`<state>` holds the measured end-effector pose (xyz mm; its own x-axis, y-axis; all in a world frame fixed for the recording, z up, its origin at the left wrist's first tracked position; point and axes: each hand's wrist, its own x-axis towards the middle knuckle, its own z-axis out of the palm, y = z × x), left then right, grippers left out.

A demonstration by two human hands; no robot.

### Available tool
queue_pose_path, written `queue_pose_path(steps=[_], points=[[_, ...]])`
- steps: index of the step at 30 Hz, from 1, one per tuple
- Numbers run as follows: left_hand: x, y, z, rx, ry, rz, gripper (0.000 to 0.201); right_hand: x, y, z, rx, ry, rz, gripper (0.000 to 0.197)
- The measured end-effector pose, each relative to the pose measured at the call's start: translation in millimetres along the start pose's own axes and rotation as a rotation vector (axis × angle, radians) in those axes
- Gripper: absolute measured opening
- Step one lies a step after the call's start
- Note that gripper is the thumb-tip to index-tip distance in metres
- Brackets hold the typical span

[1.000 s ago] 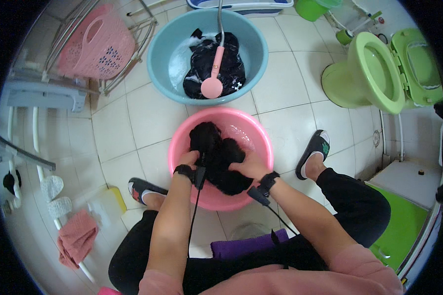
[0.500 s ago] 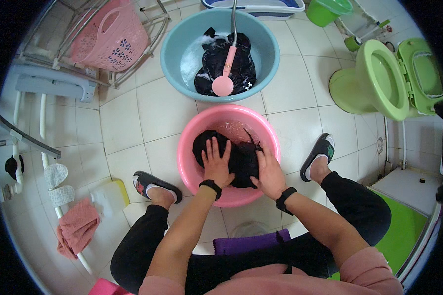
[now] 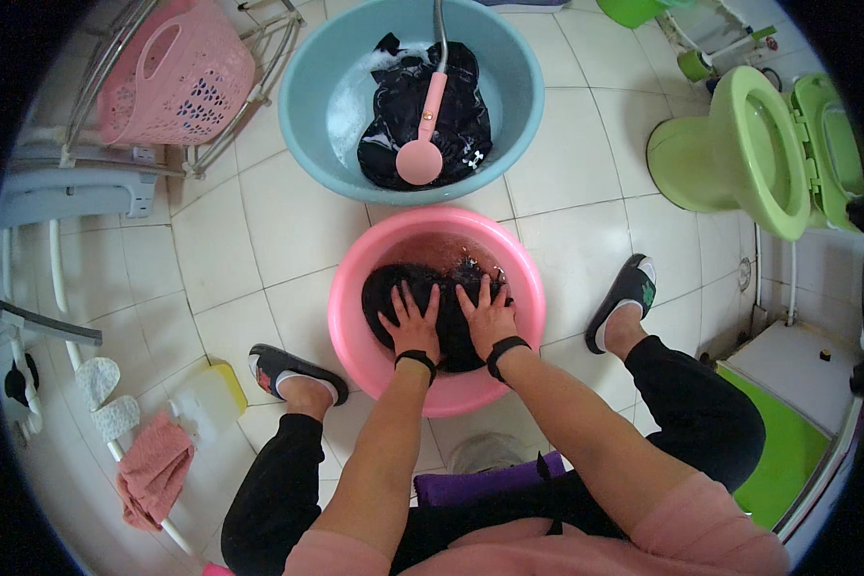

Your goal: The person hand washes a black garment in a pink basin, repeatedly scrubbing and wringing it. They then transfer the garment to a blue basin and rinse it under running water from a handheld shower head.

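A pink basin (image 3: 355,370) stands on the floor between my feet, with some water showing at its far side. Black cloth (image 3: 382,288) lies bunched and wet inside it; what garment it is, I cannot tell. My left hand (image 3: 415,326) lies flat on the left part of the cloth, fingers spread. On the right part rests my right hand (image 3: 488,317), palm down, its fingers apart as well. Both hands press on the cloth without gripping it. A dark band circles each wrist.
Just beyond stands a blue basin (image 3: 307,144) holding black clothing (image 3: 394,106), suds and a pink shower head (image 3: 420,161). A pink laundry basket (image 3: 187,82) sits on a rack at far left, a green toilet (image 3: 758,154) at right. A whitish jug (image 3: 206,398) is left of my left foot.
My right hand has shifted left and farther onto the cloth, its fingers now spread. My left hand has moved slightly nearer. The cloth is pressed flatter, and the view has shifted a little.
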<state>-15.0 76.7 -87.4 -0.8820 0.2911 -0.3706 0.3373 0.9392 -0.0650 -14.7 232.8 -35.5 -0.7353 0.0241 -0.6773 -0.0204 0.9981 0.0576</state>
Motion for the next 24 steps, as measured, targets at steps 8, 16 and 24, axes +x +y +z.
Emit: queue_pose_path(steps=[8,16,24], points=[[4.1,-2.7,-71.1,-0.050,-0.423,0.060,0.100,-11.3,32.4,-5.3,0.234,0.114,-0.176,0.092],[-28.0,24.0,-51.4,-0.264,-0.387,0.137,0.103,-47.7,87.4,-22.5,0.745,0.571,-0.194,0.032],[-5.8,28.1,-78.0,-0.345,-0.575,0.036,0.099,-76.3,92.0,-7.3,0.756,0.517,0.177,0.025]])
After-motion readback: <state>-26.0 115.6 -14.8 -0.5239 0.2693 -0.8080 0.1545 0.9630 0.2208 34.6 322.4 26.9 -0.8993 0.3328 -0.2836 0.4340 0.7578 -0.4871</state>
